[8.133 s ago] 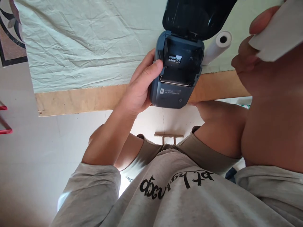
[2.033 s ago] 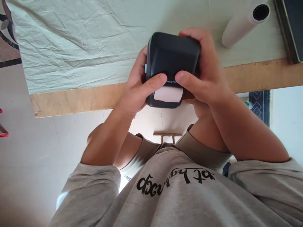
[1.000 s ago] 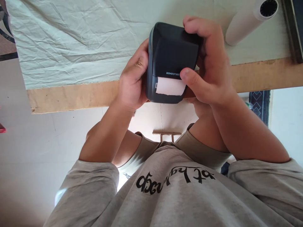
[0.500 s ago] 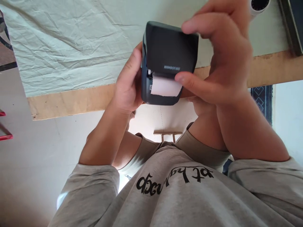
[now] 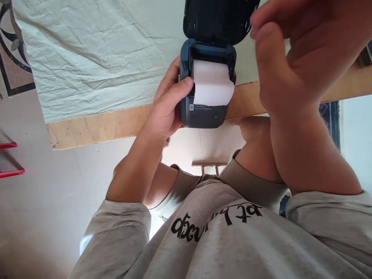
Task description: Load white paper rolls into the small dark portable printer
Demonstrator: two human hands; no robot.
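Observation:
A small dark blue label printer [image 5: 203, 116] sits at the near edge of the table, its lid [image 5: 217, 17] swung up and open. A white paper roll [image 5: 212, 83] lies in its bay, with the paper's end hanging over the front. My left hand [image 5: 168, 108] grips the printer's left side, thumb by the roll. My right hand [image 5: 293, 58] is raised close to the camera, to the right of the lid, fingers loosely curled and holding nothing that I can see.
A wrinkled pale green cloth [image 5: 101, 58] covers the table, whose bare wooden edge [image 5: 95, 126] runs along the front. White tiled floor [image 5: 43, 201] lies below. A red frame [image 5: 10, 159] shows at the left edge.
The printer's lid, shut a second ago, has swung fully open and shows the paper roll. My right hand has let go of the lid and lifted toward the camera.

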